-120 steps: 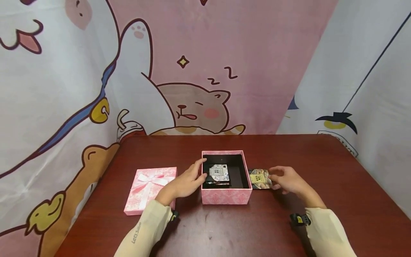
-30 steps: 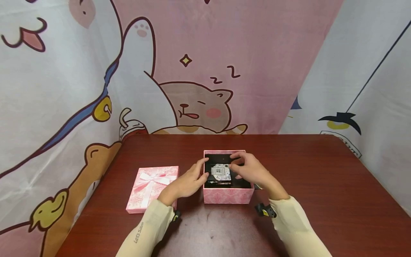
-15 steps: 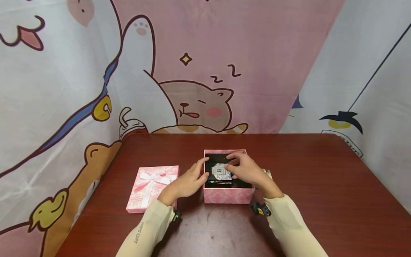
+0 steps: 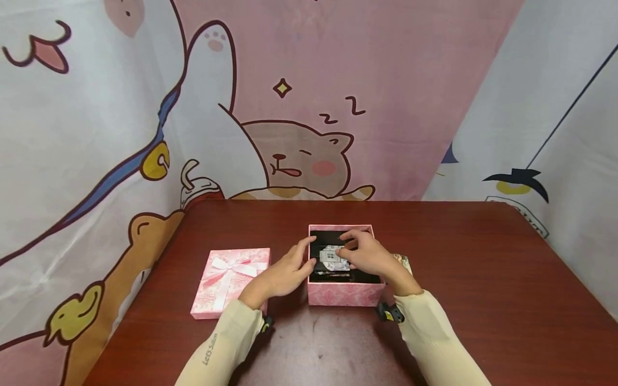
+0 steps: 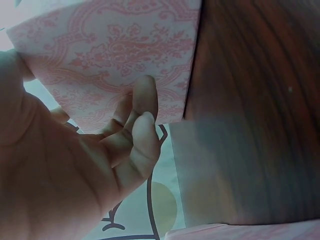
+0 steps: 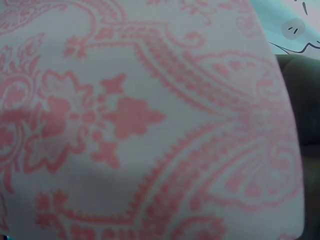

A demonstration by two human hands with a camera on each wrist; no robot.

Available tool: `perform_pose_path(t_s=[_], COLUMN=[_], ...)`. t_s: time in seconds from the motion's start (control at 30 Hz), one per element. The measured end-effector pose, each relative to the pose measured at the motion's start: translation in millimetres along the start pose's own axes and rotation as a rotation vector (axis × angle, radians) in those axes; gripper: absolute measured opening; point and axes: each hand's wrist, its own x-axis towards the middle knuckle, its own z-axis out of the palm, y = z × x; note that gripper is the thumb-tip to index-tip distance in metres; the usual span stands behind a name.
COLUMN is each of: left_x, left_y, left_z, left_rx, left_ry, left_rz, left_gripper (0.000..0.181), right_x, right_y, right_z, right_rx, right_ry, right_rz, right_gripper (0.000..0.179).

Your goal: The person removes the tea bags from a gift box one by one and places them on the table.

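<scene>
Cartoon animals and a sleeping bear cover the hanging cloth (image 4: 386,80) behind the dark red-brown table (image 4: 492,262), the printed figures cut off by the edges of my head view. Near the middle of that table stands the pink box (image 4: 345,295), its top uncovered and its inside black. My left hand (image 4: 285,273) holds the box's left wall: thumb and index finger bend over the rim, and in the left wrist view the other fingers curl loosely along the patterned outside. Some of those fingertips lie out of sight past the rim.

My right hand (image 4: 372,256) reaches over the right side of the box, fingers bent and well spread from the thumb, whose tip meets the packet (image 4: 329,259) lying inside, pale-fronted with a square label. Whether I have hold of it I cannot tell, since my own hand covers its right end; the right wrist view gives only blurred box wall and a dark strip of hand. Under the packet, thin edges show, too small to make out. My right forearm hides most of the second packet (image 4: 403,262), just right of the box. On my left, the lid (image 4: 205,292) with its bow (image 4: 230,268) lies partly behind my left arm and sleeve (image 4: 217,343)
</scene>
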Motion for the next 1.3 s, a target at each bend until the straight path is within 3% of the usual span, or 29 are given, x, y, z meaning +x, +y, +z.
perform_pose_path(t_s=[0.87, 1.3], left_x=[0.8, -0.5], left_y=[0.2, -1.1], left_z=[1.2, 0.8], left_rx=[-0.002, 0.012], left_ry=[-0.008, -0.017], left_rz=[-0.011, -0.022], left_gripper=[0.059, 0.059], right_x=[12.3, 10.5], right_y=[7.0, 5.1], right_z=[13.1, 12.1], right_rx=[-0.087, -0.079], right_ry=[-0.043, 0.023], right_rz=[0.065, 0.025], right_gripper=[0.053, 0.049])
